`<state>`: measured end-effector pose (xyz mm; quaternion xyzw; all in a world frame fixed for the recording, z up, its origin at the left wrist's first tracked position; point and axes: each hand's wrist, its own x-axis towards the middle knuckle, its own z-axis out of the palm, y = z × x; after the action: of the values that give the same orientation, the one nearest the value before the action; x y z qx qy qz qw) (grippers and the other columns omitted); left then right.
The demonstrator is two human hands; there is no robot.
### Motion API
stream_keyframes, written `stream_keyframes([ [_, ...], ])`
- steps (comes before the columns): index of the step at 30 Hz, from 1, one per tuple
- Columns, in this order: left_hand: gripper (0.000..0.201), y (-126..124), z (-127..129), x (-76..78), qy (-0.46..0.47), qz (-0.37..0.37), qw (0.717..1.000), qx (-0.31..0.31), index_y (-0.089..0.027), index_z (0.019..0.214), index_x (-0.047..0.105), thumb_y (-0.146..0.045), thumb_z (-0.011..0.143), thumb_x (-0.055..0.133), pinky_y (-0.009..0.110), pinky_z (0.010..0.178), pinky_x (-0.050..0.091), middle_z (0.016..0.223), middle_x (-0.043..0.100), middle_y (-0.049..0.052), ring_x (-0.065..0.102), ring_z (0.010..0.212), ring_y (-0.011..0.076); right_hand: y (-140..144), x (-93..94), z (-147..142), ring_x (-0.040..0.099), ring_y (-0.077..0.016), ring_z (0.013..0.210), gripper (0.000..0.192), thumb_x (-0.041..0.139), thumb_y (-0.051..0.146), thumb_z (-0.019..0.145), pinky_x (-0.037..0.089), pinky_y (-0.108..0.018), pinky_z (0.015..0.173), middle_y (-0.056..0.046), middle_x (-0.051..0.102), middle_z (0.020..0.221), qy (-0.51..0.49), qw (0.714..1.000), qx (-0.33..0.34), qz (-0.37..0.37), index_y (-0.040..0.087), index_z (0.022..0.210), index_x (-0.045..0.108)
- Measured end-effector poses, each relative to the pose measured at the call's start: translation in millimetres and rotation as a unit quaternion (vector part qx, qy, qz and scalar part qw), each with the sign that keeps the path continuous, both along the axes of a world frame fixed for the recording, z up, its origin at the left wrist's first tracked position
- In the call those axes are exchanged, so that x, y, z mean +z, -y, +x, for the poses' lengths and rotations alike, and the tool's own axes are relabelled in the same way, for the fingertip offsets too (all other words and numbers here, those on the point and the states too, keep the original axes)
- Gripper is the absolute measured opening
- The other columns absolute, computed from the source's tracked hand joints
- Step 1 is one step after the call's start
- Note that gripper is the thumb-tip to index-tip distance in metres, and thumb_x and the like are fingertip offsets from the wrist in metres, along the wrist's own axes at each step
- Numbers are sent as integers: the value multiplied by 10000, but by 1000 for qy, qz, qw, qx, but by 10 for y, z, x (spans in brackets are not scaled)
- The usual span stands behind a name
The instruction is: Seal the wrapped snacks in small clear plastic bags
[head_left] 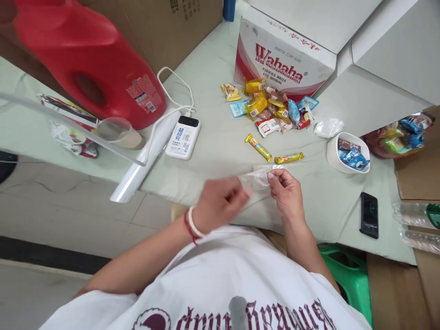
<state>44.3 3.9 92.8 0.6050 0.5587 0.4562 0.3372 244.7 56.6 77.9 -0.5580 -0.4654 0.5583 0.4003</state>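
Pinching a thin, crinkled clear plastic bag (258, 176), both hands, left (220, 201), right (285, 192), fingertips closed on it

A desk (220, 137) covered with a pale green cloth is seen under even, soft light. The floor (68, 215) below it is laid with large grey tiles, edged by a dark strip. Brown cardboard boxes (165, 27) are stacked along the far side, and a green plastic stool (354, 279) is set beside the desk.
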Motion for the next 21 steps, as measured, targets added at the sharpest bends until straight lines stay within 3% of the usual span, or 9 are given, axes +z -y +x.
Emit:
stream_keyframes([
  [2,405,86,182,-60,20,-67,996,-63,-199,688,559,-503,947,625,254,544,325,564,494,-48,419,528,96,46,18,-38,326,-84,523,329,799,489,793,241,-231,446,60,492,671,-4,1000,1,1,231,917,637],
  [5,292,-49,379,-198,92,-121,988,30,-211,842,597,-491,899,656,249,624,435,755,635,-15,552,648,124,123,32,-61,368,-92,546,357,813,482,805,295,-223,469,67,491,678,9,999,19,26,248,991,618],
  [7,252,-212,441,-276,148,-131,979,44,-207,826,585,-425,835,711,250,670,476,789,643,-6,589,713,135,171,28,-48,388,-95,563,341,797,504,834,325,-224,486,59,498,688,23,999,22,44,244,951,610],
  [10,207,-356,452,-320,213,-130,968,-5,-194,756,576,-335,792,722,250,690,498,755,605,-7,583,732,134,217,9,13,396,-96,563,355,753,552,874,340,-231,486,43,509,697,18,998,-7,59,232,871,600],
  [15,189,-338,384,-264,190,-99,976,-28,-191,721,589,-275,707,758,242,673,524,879,580,16,570,813,144,229,-22,131,396,-96,560,347,772,534,866,333,-228,480,42,522,695,-14,993,-94,75,229,856,606],
  [17,204,-338,371,-240,204,-116,972,2,-200,732,555,-287,721,739,234,663,519,835,567,-2,563,790,136,246,-41,160,398,-93,566,338,783,517,860,331,-224,487,42,524,705,-20,988,-124,87,228,853,608],
  [21,231,-352,390,-225,309,-143,934,106,-222,800,471,-336,781,670,250,680,529,809,533,-36,567,741,118,329,-91,214,403,-96,568,341,769,523,873,333,-225,493,43,527,712,-17,987,-135,84,231,849,596],
])
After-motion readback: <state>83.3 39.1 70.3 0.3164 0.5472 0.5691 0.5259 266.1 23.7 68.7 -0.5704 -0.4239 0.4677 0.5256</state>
